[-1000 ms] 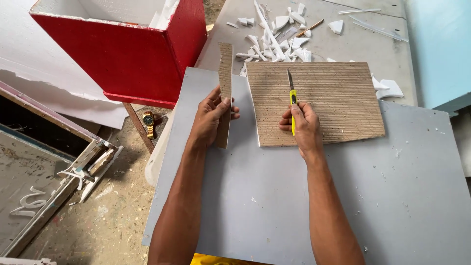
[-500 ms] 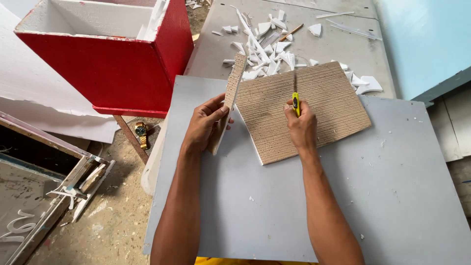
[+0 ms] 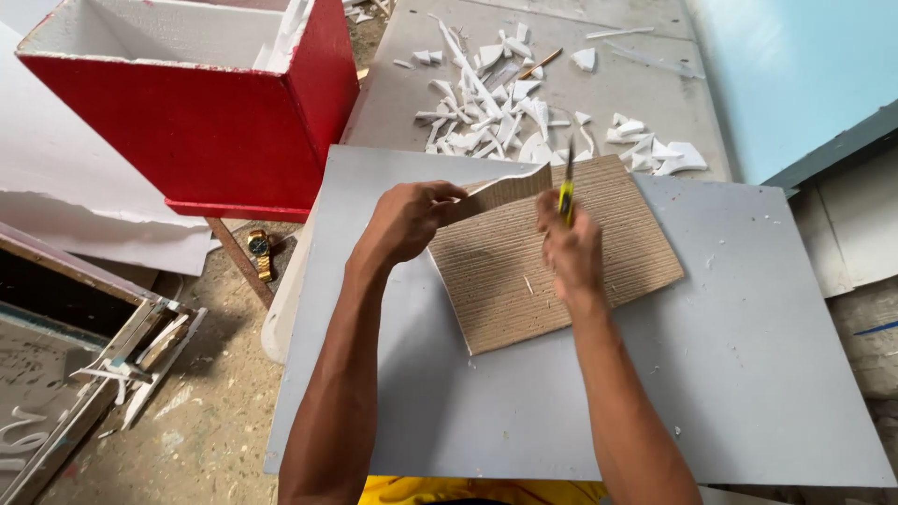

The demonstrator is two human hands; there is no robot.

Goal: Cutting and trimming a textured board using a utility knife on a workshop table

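A brown corrugated cardboard sheet [image 3: 552, 266] lies askew on a large grey board [image 3: 730, 374]. My left hand [image 3: 407, 223] grips a narrow cut cardboard strip [image 3: 500, 192], lifted and bent above the sheet's upper left corner. My right hand [image 3: 571, 248] rests on the sheet and holds a yellow utility knife [image 3: 566, 185] upright, its blade pointing away from me beside the strip's far end.
A red box with a white inside [image 3: 201, 103] stands at the upper left. White foam scraps [image 3: 505, 108] litter the grey surface beyond the board. A wristwatch [image 3: 259, 252] lies on the ground left of the board, near framed panels [image 3: 84, 374]. A pale blue wall [image 3: 795, 75] is at right.
My left hand has lifted the cut strip off the board and swung it toward the knife. The cardboard sheet has rotated askew, and my right hand raised the knife more upright.
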